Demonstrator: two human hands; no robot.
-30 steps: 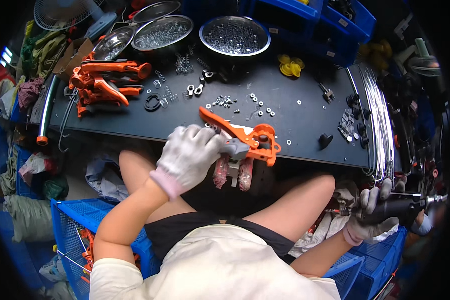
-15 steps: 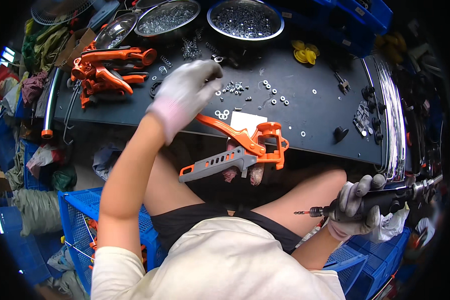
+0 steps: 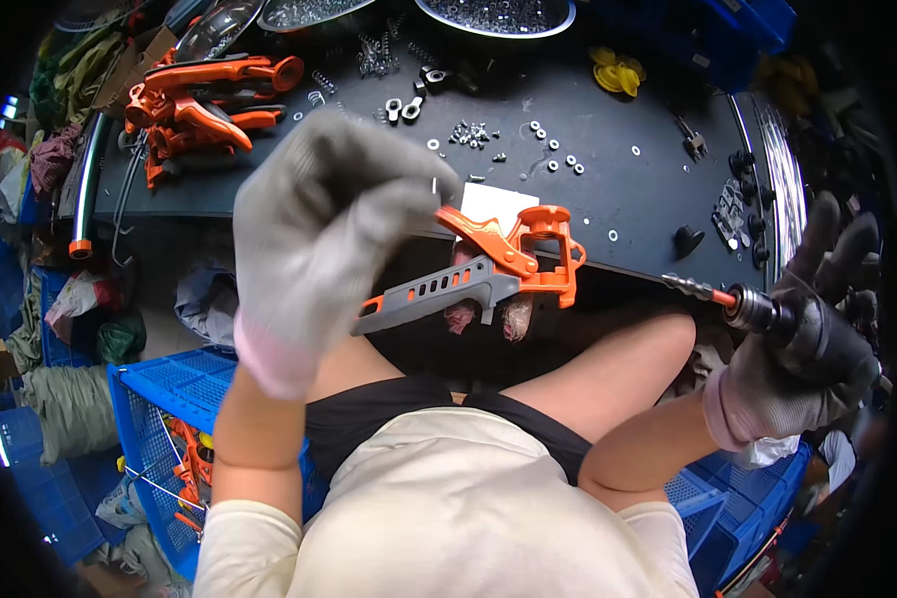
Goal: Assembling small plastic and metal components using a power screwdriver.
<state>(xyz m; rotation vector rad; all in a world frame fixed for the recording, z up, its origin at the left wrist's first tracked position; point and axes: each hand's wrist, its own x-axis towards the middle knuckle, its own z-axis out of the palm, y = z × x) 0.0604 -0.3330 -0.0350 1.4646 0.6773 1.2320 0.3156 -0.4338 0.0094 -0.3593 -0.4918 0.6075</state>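
Observation:
My gloved left hand (image 3: 324, 229) is raised over the bench's near edge, thumb and fingers pinched around a thin silvery pin-like piece (image 3: 434, 186). Below and right of it is an orange and grey handle assembly (image 3: 503, 247), its grey grip angled to the lower left. The left glove hides the end of its orange lever. My gloved right hand (image 3: 802, 359) grips a black drill (image 3: 757, 311) at the right, partly hidden by the hand, with a couple of fingers stretched upward. A spiral bit (image 3: 696, 288) points left from its chuck, apart from the assembly.
Small screws (image 3: 473, 134) and washers (image 3: 555, 147) lie scattered on the dark bench (image 3: 608, 184). Orange handles (image 3: 204, 110) are piled at the left; metal bowls (image 3: 498, 22) stand at the back. Yellow parts (image 3: 616, 72) lie right of them. Blue crates (image 3: 184, 384) flank my legs.
My left hand has come back from the small parts to above the orange lever, pinching. My right hand has lifted the drill from beside my thigh. Two metal eye-shaped pieces now show on the bench.

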